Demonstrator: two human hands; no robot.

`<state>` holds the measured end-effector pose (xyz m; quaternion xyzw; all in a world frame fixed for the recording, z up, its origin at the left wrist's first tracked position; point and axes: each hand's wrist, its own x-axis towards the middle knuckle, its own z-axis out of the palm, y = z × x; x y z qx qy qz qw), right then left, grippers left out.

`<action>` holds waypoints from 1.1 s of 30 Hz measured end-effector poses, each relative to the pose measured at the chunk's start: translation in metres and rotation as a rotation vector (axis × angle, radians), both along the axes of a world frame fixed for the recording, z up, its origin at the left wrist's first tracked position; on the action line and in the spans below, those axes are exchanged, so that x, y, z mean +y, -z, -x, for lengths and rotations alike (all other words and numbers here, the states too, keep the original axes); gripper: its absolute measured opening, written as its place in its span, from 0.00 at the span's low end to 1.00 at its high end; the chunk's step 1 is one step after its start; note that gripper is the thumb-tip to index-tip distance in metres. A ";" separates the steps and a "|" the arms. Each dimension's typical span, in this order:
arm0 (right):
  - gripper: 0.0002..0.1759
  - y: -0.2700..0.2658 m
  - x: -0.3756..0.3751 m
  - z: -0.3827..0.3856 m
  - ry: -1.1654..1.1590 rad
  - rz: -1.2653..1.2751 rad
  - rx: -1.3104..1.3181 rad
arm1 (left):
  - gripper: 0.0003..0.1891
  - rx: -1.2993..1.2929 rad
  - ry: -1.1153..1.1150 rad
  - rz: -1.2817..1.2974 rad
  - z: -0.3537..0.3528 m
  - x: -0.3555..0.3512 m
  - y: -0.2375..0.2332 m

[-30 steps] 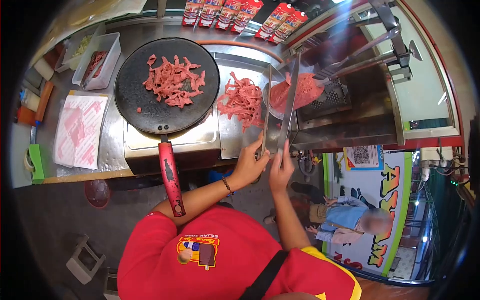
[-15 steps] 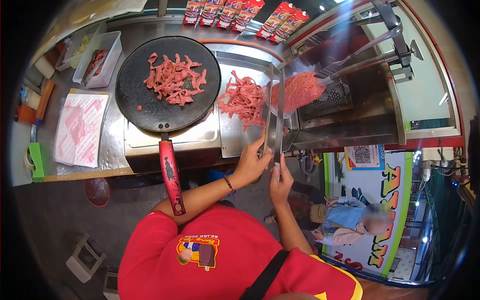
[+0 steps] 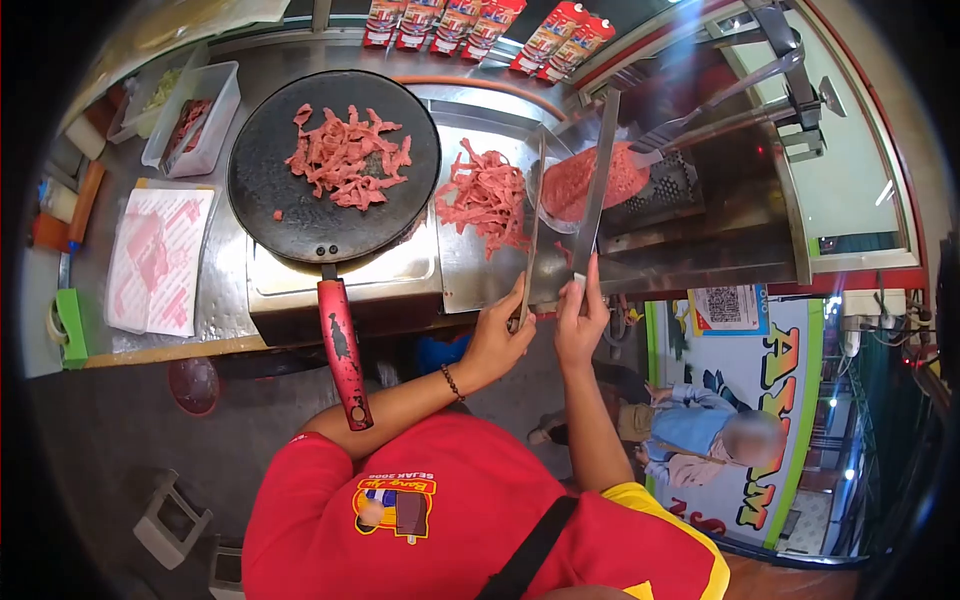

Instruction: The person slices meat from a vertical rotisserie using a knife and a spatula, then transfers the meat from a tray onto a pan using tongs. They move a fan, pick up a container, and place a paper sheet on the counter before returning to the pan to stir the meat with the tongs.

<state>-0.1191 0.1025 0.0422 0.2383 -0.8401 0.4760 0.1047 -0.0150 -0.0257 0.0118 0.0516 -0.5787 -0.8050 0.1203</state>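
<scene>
I see the big black pan (image 3: pixel 268 185) on the stove, its red handle (image 3: pixel 343 355) toward the body; the metal tray (image 3: pixel 468 286) sits just to its right; the long knife (image 3: pixel 602 165) is in my right hand (image 3: pixel 582 325), fingers closed by its low end; its blade crosses in front of the pink meat lump (image 3: pixel 628 182), but I cannot tell if they touch; my left hand (image 3: pixel 497 338) grips a thin flat metal tool (image 3: pixel 537 200) that stands up between the meat strips (image 3: pixel 483 205) on the tray and the lump; more meat strips lie on the pan; a small bead band (image 3: pixel 452 382) is on my left wrist.
</scene>
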 end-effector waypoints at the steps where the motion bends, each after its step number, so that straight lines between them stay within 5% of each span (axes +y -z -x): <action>1: 0.29 -0.003 -0.006 0.007 0.004 -0.009 0.034 | 0.38 -0.004 0.000 -0.002 -0.001 0.001 0.001; 7: 0.29 -0.030 -0.036 0.026 0.037 -0.108 0.071 | 0.37 0.018 -0.008 -0.037 0.005 0.005 0.000; 14: 0.28 0.025 0.017 -0.005 0.002 -0.180 0.160 | 0.35 0.016 -0.026 -0.072 0.010 0.004 -0.001; 16: 0.28 -0.011 -0.019 0.021 -0.012 -0.245 0.234 | 0.35 0.013 -0.013 -0.038 0.013 0.005 -0.003; 17: 0.28 -0.029 -0.033 0.017 0.000 -0.227 0.055 | 0.35 0.036 -0.026 -0.065 0.017 0.005 -0.005; 22: 0.29 0.023 0.022 -0.017 -0.077 -0.250 0.323 | 0.35 0.042 -0.024 -0.147 0.027 -0.002 -0.010; 24: 0.29 0.028 0.036 -0.041 -0.045 -0.223 0.106 | 0.35 0.060 -0.030 -0.121 0.027 -0.005 -0.011; 33: 0.27 0.009 0.013 -0.022 -0.035 -0.241 0.031 | 0.33 0.063 -0.003 -0.208 0.046 0.001 0.000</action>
